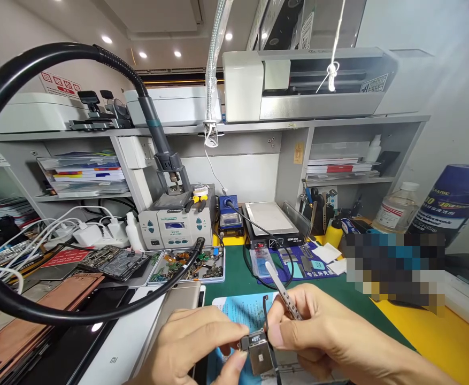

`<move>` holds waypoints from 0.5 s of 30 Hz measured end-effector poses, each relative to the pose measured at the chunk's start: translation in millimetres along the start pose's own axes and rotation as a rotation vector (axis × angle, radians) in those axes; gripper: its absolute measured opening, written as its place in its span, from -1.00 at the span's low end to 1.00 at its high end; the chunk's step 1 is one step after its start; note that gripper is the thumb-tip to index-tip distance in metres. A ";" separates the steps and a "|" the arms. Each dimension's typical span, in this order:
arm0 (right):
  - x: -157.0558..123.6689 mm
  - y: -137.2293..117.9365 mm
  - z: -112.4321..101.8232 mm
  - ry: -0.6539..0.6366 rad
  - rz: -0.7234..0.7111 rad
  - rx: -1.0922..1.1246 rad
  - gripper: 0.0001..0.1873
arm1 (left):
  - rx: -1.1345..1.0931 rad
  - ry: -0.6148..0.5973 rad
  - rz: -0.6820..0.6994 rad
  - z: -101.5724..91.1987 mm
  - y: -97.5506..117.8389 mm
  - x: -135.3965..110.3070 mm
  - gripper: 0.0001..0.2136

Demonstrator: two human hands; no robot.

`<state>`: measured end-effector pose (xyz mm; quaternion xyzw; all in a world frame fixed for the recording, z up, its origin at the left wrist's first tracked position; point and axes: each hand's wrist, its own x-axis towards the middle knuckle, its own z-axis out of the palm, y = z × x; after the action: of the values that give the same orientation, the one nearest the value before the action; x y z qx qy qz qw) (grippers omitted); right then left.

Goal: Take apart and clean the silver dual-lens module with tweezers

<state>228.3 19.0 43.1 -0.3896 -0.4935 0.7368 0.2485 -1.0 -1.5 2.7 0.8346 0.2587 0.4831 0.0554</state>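
My left hand [194, 342] and my right hand [318, 331] meet low in the view over a green mat. Both pinch a small square metal-framed electronic part [259, 350] with a thin black flex strip rising from it. My left thumb and forefinger grip its left edge. My right thumb presses its right edge, and the same hand also holds silver tweezers [282, 291] that point up and to the left. A light blue printed sheet [244, 313] lies under the hands.
A soldering station [176, 222] with a black hose [25, 315] stands behind trays of small parts [186, 267]. A hot plate [272, 222], blue pads, tool cups and bottles [397, 208] line the back. Phones and a white box [117, 342] lie left; a yellow surface [438, 331] lies right.
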 end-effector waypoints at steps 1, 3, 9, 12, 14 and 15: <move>0.6 -0.5 0.8 0.016 -0.001 -0.012 -0.85 | -0.003 -0.013 0.012 0.1 -0.2 0.3 -0.71; 2.0 -0.6 2.2 0.036 0.008 -0.031 -0.87 | -0.003 -0.037 0.034 0.6 -0.5 1.4 -0.71; 4.4 4.1 4.9 0.065 0.026 -0.071 -0.87 | 0.041 -0.023 0.078 1.0 -0.6 2.0 -0.74; 4.0 6.6 5.9 0.063 0.015 -0.088 -0.87 | 0.029 -0.028 0.091 -1.1 -0.6 0.4 -0.72; 3.7 7.7 6.5 0.058 0.003 -0.100 -0.87 | 0.025 -0.045 0.083 -2.6 -0.5 0.3 -0.70; 3.7 8.2 6.8 0.058 -0.001 -0.104 -0.87 | 0.026 -0.056 0.082 -3.1 -0.4 0.7 -0.69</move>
<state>220.8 15.0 35.7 -0.4228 -0.5239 0.6986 0.2425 -3.4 -1.3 4.8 0.8584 0.2290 0.4579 0.0322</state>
